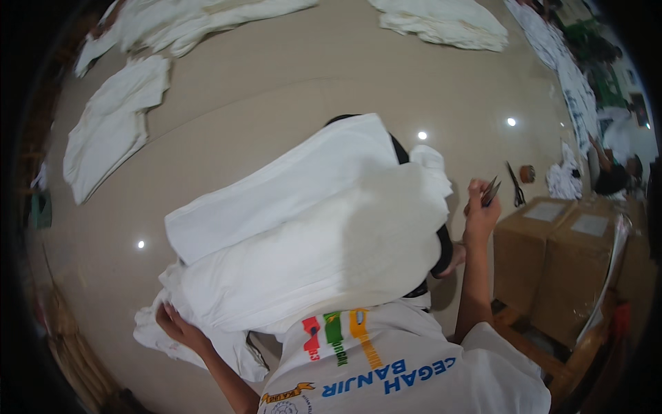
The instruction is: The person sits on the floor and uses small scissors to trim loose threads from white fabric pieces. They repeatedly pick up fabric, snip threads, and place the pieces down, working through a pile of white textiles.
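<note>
White garments (303,269) lie spread across my lap, one folded flat piece of white cloth (283,190) on the far side. My left hand (183,330) rests at their left end, touching the rumpled fabric, its fingers slightly bent and apart. Raised off the cloth on the right, my right hand (480,217) is closed around a small pair of thread snips (491,192), the pointed metal blades sticking up out of the fist. Part of the handle is hidden by the fingers.
Black-handled scissors (515,185) and a brown roll of tape (527,174) lie on the tiled floor beyond my right hand. Cardboard boxes (552,241) stand close on the right. White garment piles lie at the far left (117,124) and far right (441,24). Other people sit at the right edge.
</note>
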{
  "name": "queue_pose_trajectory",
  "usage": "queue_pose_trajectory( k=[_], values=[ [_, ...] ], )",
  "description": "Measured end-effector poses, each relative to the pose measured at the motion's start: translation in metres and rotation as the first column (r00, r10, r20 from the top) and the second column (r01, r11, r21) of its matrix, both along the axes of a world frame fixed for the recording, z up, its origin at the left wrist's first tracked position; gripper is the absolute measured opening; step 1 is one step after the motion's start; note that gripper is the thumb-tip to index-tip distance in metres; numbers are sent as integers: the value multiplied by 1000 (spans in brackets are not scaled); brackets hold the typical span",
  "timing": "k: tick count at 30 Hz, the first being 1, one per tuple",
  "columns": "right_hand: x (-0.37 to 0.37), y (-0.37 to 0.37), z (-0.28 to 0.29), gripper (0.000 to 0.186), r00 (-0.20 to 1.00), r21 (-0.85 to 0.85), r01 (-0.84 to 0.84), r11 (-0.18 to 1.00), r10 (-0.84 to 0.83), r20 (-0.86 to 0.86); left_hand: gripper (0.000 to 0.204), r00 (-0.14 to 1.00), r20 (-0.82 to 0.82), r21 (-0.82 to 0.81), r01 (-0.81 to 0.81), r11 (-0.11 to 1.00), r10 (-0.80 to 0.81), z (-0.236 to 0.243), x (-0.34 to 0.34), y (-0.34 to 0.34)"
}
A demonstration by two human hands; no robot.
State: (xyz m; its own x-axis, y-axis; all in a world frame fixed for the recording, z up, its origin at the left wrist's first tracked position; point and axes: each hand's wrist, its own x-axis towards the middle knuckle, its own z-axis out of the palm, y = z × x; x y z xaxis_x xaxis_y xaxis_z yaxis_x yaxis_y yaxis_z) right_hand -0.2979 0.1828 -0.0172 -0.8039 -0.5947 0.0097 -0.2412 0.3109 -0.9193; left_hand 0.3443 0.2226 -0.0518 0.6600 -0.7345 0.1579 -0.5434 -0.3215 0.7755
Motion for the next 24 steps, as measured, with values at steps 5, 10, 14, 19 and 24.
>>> queue_pose_trajectory(
  k=[5,10,14,19,24],
  values=[
    [35,93,-13,26,948,102,-88,991,52,313,55,676,-737,187,232,954,-20,-16,-60,93],
    [81,111,-30,49,971,168,-233,958,238,-12,60,451,-888,201,196,960,94,-32,-83,104],
    [82,114,-43,59,962,510,-156,846,248,-117,59,332,-942,152,287,946,51,-32,-65,111],
    [97,107,-7,64,935,159,-205,966,146,324,56,220,-957,228,156,961,192,-47,-65,131],
    [103,57,56,60,901,-216,-186,959,254,350,56,188,-982,-40,-80,996,-25,39,-85,70]
  ],
)
